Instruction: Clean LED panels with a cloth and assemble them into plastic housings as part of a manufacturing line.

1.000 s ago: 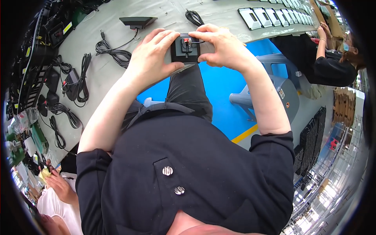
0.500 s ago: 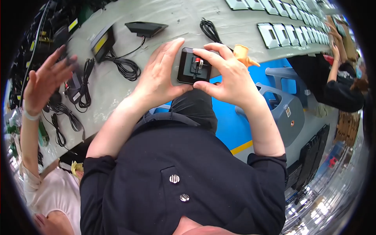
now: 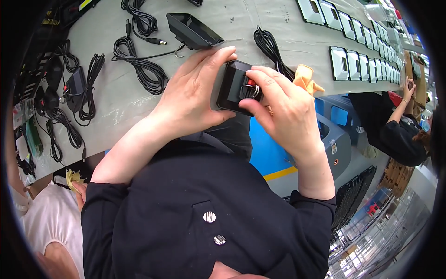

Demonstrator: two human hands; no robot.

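A small black plastic housing [image 3: 231,84] with bevelled edges is held tilted over the table's near edge. My left hand [image 3: 191,90] steadies its left side, the fingers stretched along the edge and the thumb by the lower corner. At its middle, my right hand [image 3: 284,95] pinches a small part with a red piece [image 3: 251,82] and thin looped wires between thumb and fingers. The fingertips partly hide that part. Just beyond my left hand lies an open black tray-like shell [image 3: 193,31] with a cable attached.
Coiled black cables [image 3: 139,65] lie on the grey table [image 3: 241,16]. An orange cloth [image 3: 304,78] is at the edge by my right hand. Rows of pale frames [image 3: 340,63] stand far right. Co-workers sit left and far right. Blue-grey stools [image 3: 332,139] are at my right.
My right hand has moved from the housing's outer edges to the small part at its middle. The housing is tilted more. A co-worker's raised hand at the left has gone out of view.
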